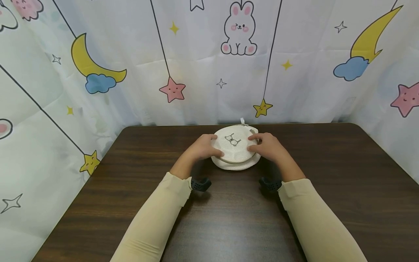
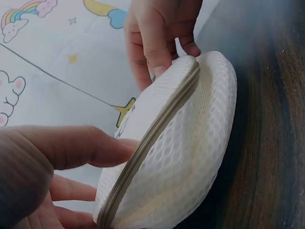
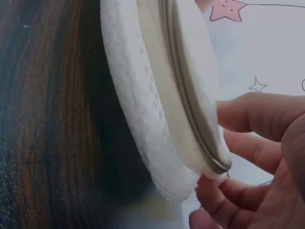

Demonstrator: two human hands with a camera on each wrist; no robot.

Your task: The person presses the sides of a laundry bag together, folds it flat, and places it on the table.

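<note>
A round white mesh laundry bag (image 1: 239,145), with a small line drawing on its lid, lies near the far edge of the table. Its tan zipper (image 2: 157,129) runs round the rim beneath the lid, and the soft mesh side sags below. My left hand (image 1: 204,147) holds the left side of the bag, thumb at the zipper's edge in the left wrist view. On the opposite side my right hand (image 1: 268,145) grips the rim, its thumb against the lid and its fingers (image 3: 238,195) round the edge near the zipper's end.
The dark wooden table (image 1: 222,218) stretches to both sides and toward me. Behind it hangs a white curtain (image 1: 203,54) printed with moons, stars and a rabbit. A white tag (image 1: 242,121) sticks up at the bag's far side. Dark bands (image 1: 200,184) sit on both wrists.
</note>
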